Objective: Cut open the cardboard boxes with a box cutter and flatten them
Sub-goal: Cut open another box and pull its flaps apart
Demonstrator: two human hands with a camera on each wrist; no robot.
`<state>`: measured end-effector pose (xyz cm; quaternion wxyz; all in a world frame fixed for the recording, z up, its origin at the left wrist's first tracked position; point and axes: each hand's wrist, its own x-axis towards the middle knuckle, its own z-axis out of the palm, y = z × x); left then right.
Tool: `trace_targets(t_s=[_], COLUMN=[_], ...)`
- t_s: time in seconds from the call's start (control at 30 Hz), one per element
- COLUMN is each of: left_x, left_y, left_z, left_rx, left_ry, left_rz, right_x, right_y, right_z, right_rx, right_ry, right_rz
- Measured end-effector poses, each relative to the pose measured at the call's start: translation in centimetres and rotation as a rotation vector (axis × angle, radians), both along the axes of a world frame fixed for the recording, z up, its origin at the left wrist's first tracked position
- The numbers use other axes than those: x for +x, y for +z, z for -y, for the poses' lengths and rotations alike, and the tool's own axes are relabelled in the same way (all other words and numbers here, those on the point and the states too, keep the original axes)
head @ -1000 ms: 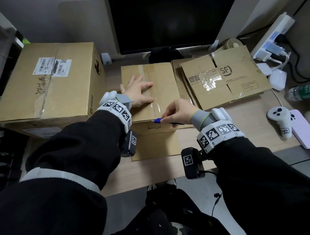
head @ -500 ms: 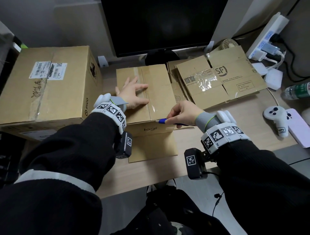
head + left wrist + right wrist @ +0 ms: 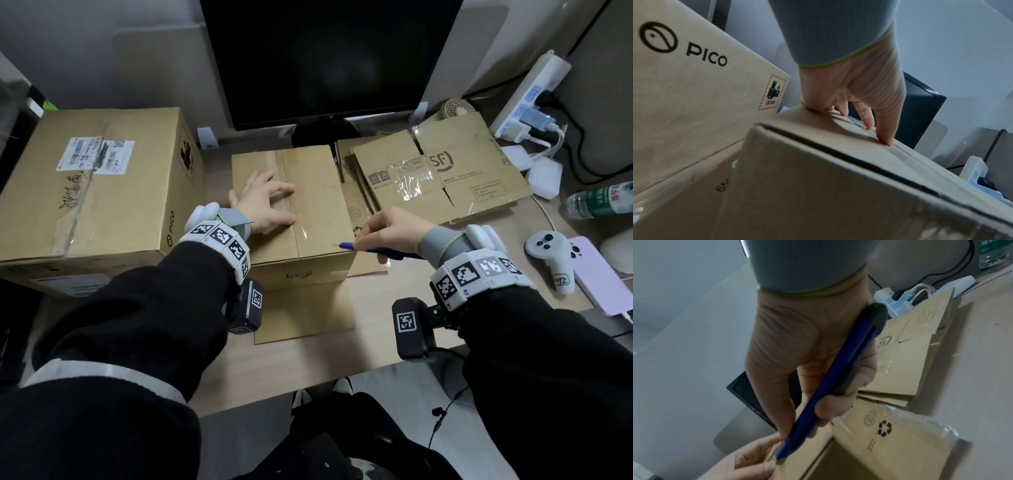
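Box cutter [image 3: 375,251] going at the near right top corner of the small box [image 3: 318,209] mid-desk, pinched in the right hand [image 3: 390,233].
Left hand [image 3: 265,205] is pressing flat, fingers spread, so probably best keeping them off the taped seam and cutting shallow. Wooden desk [image 3: 394,329] is getting crowded: big box [image 3: 92,192], flattened cardboard [image 3: 442,178], monitor [image 3: 325,58].

Head view high, facing down, wrist views close, low, sharing small box [image 3: 315,205].
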<state>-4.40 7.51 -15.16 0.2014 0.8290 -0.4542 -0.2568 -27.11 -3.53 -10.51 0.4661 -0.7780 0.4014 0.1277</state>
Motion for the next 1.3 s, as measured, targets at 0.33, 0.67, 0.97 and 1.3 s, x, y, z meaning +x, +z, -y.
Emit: trace_targets(t_s=[0.33,0.67,0.97,1.3], left_x=[1.3,4.3,5.8,6.6], left_y=[1.5,3.1,2.2,0.7], left_z=[3.9,7.7,8.6,8.5], left_rx=[0.109,0.371,0.333,0.274], left_ry=[0.190,0.375,0.533,0.513], left_rz=[0.025,0.121,-0.012,-0.129], right_x=[4.6,12.4,18.3,23.6], right_y=[0.9,0.9,0.1,-2.5], right_z=[4.0,8.7,12.6,13.3], right_rx=[-0.048,-0.052,-0.165,-0.281], right_ry=[-0.146,0.096,0.215,0.392], right_rz=[0.255,0.248,0.262,0.132])
